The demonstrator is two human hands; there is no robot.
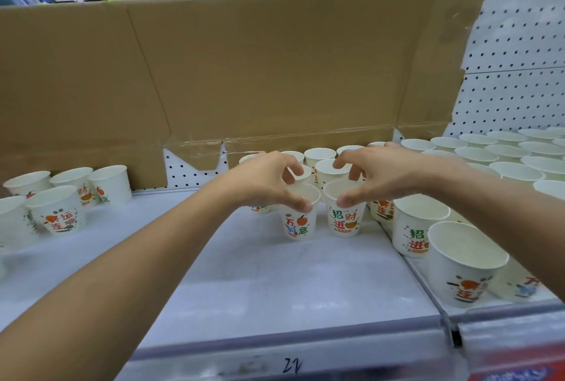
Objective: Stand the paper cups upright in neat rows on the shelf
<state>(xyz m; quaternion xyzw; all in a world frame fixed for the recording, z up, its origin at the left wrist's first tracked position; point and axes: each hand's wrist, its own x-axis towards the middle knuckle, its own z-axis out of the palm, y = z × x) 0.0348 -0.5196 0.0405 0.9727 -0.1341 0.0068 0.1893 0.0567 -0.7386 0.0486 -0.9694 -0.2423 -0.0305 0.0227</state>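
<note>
Left hand (269, 179): pinching rim of left cup (298, 218), upright, mouth up.
Right hand (382, 175): pinching rim of right cup (345, 215), upright, axis vertical.

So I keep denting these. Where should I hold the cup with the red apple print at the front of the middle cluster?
Pinch the rim from above, as the left hand does on the apple-print cup. It stands upright with its mouth open, neighbours crowd its sides, and the rolled rim is probably the stiffest part.
</note>
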